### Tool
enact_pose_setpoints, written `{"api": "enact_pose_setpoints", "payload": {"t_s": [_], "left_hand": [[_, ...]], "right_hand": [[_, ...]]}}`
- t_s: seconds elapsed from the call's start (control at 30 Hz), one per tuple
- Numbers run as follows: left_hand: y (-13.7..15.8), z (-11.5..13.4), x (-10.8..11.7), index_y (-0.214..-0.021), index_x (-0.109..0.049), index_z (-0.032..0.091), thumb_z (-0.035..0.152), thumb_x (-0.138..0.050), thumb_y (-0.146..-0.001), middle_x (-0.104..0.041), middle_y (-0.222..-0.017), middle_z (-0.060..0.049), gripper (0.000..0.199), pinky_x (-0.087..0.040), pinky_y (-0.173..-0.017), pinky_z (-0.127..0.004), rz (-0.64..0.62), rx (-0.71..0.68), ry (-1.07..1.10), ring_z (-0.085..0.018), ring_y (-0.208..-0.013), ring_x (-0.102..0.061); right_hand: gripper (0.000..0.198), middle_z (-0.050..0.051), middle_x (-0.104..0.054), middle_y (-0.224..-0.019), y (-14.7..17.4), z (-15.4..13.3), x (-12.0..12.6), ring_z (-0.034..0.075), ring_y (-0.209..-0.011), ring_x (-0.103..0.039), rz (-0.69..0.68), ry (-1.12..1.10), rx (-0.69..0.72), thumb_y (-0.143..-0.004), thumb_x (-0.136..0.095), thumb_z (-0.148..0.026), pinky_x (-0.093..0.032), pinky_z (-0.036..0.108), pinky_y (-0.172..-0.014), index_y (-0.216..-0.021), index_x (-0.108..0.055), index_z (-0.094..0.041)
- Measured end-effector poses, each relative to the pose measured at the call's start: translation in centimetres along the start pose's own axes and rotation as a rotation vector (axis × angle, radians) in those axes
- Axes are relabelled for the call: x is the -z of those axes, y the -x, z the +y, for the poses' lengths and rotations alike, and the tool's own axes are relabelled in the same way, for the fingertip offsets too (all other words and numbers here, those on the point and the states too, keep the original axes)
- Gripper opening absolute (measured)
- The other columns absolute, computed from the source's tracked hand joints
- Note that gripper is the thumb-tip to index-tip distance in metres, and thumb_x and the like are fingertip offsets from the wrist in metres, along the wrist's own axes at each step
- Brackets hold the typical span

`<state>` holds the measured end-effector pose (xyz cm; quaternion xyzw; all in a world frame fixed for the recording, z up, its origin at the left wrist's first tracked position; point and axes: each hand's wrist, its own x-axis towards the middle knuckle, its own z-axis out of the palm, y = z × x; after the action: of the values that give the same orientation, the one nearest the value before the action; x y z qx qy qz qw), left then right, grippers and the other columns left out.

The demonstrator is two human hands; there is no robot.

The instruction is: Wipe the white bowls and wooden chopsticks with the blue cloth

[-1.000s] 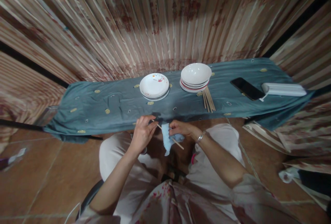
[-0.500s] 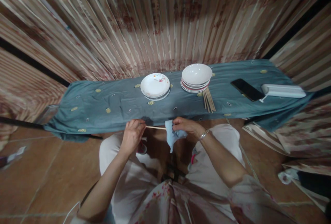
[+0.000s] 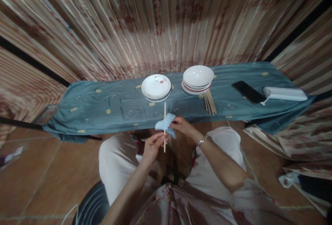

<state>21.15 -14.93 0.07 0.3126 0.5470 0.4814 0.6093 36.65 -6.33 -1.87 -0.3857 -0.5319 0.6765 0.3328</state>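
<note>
Head view: left hand (image 3: 152, 146) pinches the lower part of a single wooden chopstick (image 3: 164, 114), fingers closed on it; the stick stands near-vertical in the picture, its far tip over the front edge of the table. Right hand (image 3: 181, 125) is closed around a pale blue cloth (image 3: 164, 124), bunched against the stick about midway along it (cloth touches the stick; whether it wraps fully round cannot be told). Both hands sit above the lap, just in front of the teal tablecloth (image 3: 109, 100). On the cloth-covered table: a stack of white plates with a floral print (image 3: 156, 87), beside it a stack of white bowls (image 3: 197, 78), a bundle of chopsticks (image 3: 209, 102) touching the bowl stack's near side, then a black phone (image 3: 248, 92) and a white case (image 3: 284, 93), well apart to the right.
</note>
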Motion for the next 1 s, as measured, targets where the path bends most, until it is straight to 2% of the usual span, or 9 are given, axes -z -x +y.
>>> {"api": "enact_pose_setpoints", "payload": {"t_s": [0.17, 0.3, 0.5, 0.67, 0.77, 1.0], "left_hand": [[0.4, -0.6, -1.6, -0.073, -0.074, 0.014, 0.037, -0.079, -0.057, -0.067, -0.06, -0.002, 0.029, -0.043, -0.056, -0.022, -0.015, 0.049, 0.103, -0.01, -0.052, -0.055], [0.6, -0.7, -1.6, -0.073, -0.075, 0.014, 0.038, -0.08, -0.055, -0.066, -0.058, -0.002, 0.031, -0.042, -0.055, -0.022, -0.011, 0.08, 0.091, -0.01, -0.052, -0.054], [1.8, -1.1, -1.7, -0.07, -0.074, 0.014, 0.037, -0.08, -0.056, -0.066, -0.058, -0.003, 0.027, -0.041, -0.054, -0.021, -0.025, 0.108, 0.057, -0.009, -0.051, -0.053], [2.2, -1.2, -1.6, -0.068, -0.074, 0.015, 0.037, -0.08, -0.055, -0.065, -0.056, -0.002, 0.026, -0.04, -0.053, -0.022, -0.025, 0.109, 0.029, -0.009, -0.05, -0.052], [1.9, -1.0, -1.4, -0.065, -0.073, 0.015, 0.034, -0.082, -0.052, -0.065, -0.055, -0.001, 0.024, -0.04, -0.053, -0.022, -0.01, 0.09, 0.044, -0.009, -0.049, -0.051], [0.4, -0.6, -1.0, -0.064, -0.072, 0.016, 0.031, -0.081, -0.052, -0.064, -0.056, 0.0, 0.022, -0.04, -0.054, -0.021, 0.01, 0.027, 0.049, -0.009, -0.051, -0.052]], "right_hand": [[0.039, -0.008, -0.045, -0.046, 0.1, 0.0, -0.5, 0.005, -0.047, -0.034, 0.027, -0.04, -0.062, -0.049, -0.075, -0.047, -0.026, 0.021, -0.05, -0.05, -0.054, -0.014], [0.037, -0.008, -0.046, -0.046, 0.2, -0.4, -0.1, 0.005, -0.047, -0.035, 0.08, -0.098, -0.055, -0.05, -0.075, -0.045, -0.026, 0.021, -0.05, -0.051, -0.055, -0.014], [0.032, -0.008, -0.047, -0.046, 0.4, -1.2, 1.1, 0.006, -0.047, -0.037, 0.236, -0.147, -0.004, -0.053, -0.073, -0.042, -0.027, 0.022, -0.049, -0.051, -0.054, -0.016], [0.033, -0.009, -0.043, -0.043, 0.3, -1.2, 1.5, 0.005, -0.044, -0.034, 0.336, -0.216, -0.014, -0.05, -0.074, -0.04, -0.025, 0.022, -0.047, -0.05, -0.051, -0.017], [0.032, -0.009, -0.043, -0.043, 0.4, -1.3, 1.2, 0.005, -0.043, -0.034, 0.299, -0.21, -0.024, -0.049, -0.074, -0.039, -0.024, 0.021, -0.046, -0.049, -0.051, -0.017], [0.035, -0.008, -0.046, -0.045, 0.5, -1.0, -0.1, 0.004, -0.045, -0.035, 0.09, -0.137, -0.078, -0.046, -0.076, -0.041, -0.026, 0.021, -0.048, -0.049, -0.054, -0.015]]}}
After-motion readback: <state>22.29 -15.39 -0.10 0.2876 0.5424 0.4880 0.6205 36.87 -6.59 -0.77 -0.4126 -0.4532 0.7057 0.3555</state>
